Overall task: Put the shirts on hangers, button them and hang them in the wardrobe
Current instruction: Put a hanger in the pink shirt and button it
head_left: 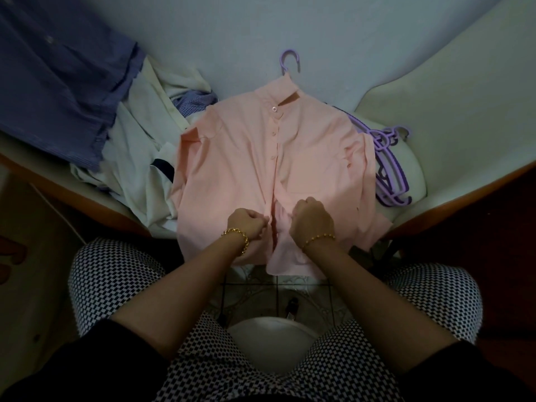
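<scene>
A pink shirt [237, 158] lies front-up on the bed, on a purple hanger whose hook [289, 61] sticks out above the collar. Its upper buttons are closed; the lower placket gapes apart near the hem. My left hand [246, 224] pinches the left edge of the placket low on the shirt. My right hand [311, 217] grips the right edge opposite it. Both fists are closed on the fabric, a small gap between them. A gold bracelet sits on each wrist.
A pile of white and blue shirts [139, 158] lies left of the pink one, with a blue striped shirt [58, 82] further left. Several spare purple hangers [388, 158] lie at the right. The bed's wooden edge [87, 204] runs in front of my checkered-trousered knees.
</scene>
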